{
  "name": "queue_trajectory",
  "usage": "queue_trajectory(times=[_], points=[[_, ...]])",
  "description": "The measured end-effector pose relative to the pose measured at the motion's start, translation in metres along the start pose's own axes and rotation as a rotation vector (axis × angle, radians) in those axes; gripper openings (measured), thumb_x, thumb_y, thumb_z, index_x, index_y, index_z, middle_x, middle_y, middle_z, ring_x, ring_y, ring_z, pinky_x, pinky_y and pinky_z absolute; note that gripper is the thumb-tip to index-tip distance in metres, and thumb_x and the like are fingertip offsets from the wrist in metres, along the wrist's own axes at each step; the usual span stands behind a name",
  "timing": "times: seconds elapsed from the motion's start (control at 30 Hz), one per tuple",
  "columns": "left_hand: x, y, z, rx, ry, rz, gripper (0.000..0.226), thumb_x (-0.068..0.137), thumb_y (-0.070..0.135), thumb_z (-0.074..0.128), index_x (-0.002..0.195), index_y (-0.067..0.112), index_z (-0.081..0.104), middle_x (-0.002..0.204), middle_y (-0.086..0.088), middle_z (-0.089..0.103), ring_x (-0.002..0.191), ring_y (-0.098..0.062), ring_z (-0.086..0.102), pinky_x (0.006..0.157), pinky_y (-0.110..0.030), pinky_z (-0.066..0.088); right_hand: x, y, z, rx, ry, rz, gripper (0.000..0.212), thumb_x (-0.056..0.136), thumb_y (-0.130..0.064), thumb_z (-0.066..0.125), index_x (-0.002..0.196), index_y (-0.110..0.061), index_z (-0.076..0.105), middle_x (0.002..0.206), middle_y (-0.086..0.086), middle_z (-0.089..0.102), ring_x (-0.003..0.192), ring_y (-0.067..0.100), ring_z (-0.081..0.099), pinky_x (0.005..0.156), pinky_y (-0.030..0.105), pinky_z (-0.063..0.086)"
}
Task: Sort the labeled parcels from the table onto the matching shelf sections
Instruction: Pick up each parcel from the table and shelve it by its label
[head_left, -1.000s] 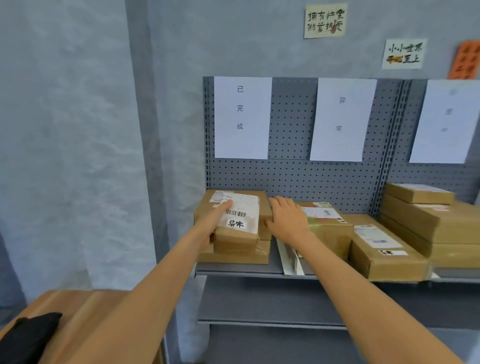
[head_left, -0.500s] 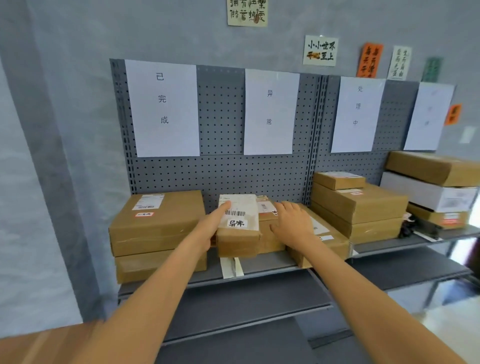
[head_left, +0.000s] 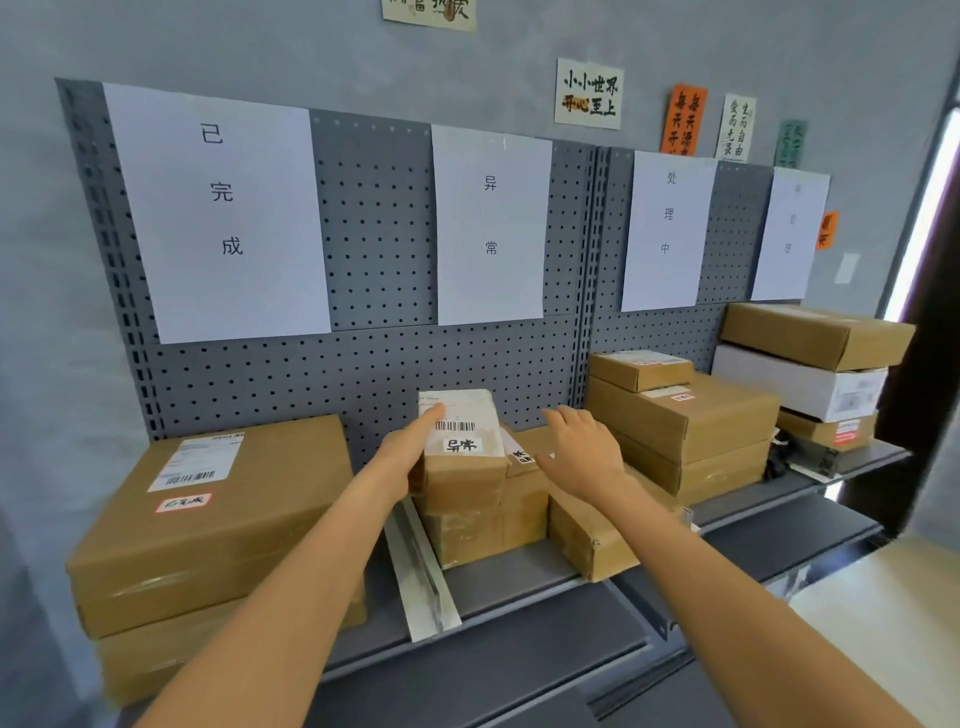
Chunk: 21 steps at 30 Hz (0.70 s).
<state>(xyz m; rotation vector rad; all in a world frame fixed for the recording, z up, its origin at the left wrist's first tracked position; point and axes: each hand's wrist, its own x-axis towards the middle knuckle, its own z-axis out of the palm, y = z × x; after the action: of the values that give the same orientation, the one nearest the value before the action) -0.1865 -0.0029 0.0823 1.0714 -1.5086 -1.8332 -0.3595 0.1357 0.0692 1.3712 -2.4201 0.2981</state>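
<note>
While your two forearms reach in over the lower shelf (head_left: 519, 670), your left hand (head_left: 410, 452) lies against the left side of the small parcel (head_left: 465, 457), its forefinger stretched up over the white shipping label; whether the thumb curls round the box I cannot tell. Your right hand (head_left: 582, 452) hovers just right of it with fingers spread and relaxed, holding nothing and seemingly not touching. That parcel carries a handwritten tag reading 异常 and sits on top of another brown box (head_left: 483, 530) in the middle section, under the sheet marked 异常 (head_left: 491, 223), so by the look of it you are at the placing step and the section matches. Next, I would judge, you need only square it on the stack, let go, and go back to the desk for another.

Close on the right an angled box (head_left: 587, 535) overhangs the shelf edge; mind it as you draw your arm back. A pale divider strip (head_left: 423, 577) separates this bay from the big parcels (head_left: 208, 525) at left, tagged in red beneath the 已完成 sheet (head_left: 218, 213). Further right stand a stack (head_left: 685, 426) under 处理中 (head_left: 667, 228) and a further pile (head_left: 810, 369) at the far end.
</note>
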Motion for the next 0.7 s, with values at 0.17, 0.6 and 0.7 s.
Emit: queue_trajectory(times=[0.17,0.6,0.7], points=[[0.034,0.002,-0.007,-0.051,0.054,-0.04,0.045,0.084,0.048,0.068,0.114,0.014,0.066,0.103,-0.009,0.073,0.097,-0.027,0.067,0.088,-0.041,0.053,0.016,0.023,0.023,-0.008,-0.05,0.012,0.054,0.097,-0.038,0.048,0.144,-0.014,0.035,0.146,0.005,0.039,0.135,0.025,0.035,0.107,0.036,0.034],[0.099,0.012,0.014,-0.055,0.225,-0.07,0.044,0.087,0.049,0.063,0.116,0.016,0.062,0.101,-0.007,0.072,0.09,-0.022,0.067,0.072,-0.035,0.051,0.106,0.053,0.088,0.052,-0.066,-0.11,0.049,0.095,-0.022,0.048,0.143,-0.014,0.038,0.143,0.006,0.044,0.131,0.026,0.039,0.104,0.036,0.039],[0.109,0.012,0.019,-0.054,0.261,-0.09,0.031,0.088,0.046,0.063,0.101,0.018,0.064,0.099,-0.007,0.072,0.092,-0.023,0.066,0.085,-0.039,0.053,0.121,0.058,0.099,0.081,-0.071,-0.132,0.051,0.095,-0.023,0.049,0.144,-0.015,0.037,0.145,0.005,0.043,0.133,0.025,0.038,0.106,0.037,0.038]])
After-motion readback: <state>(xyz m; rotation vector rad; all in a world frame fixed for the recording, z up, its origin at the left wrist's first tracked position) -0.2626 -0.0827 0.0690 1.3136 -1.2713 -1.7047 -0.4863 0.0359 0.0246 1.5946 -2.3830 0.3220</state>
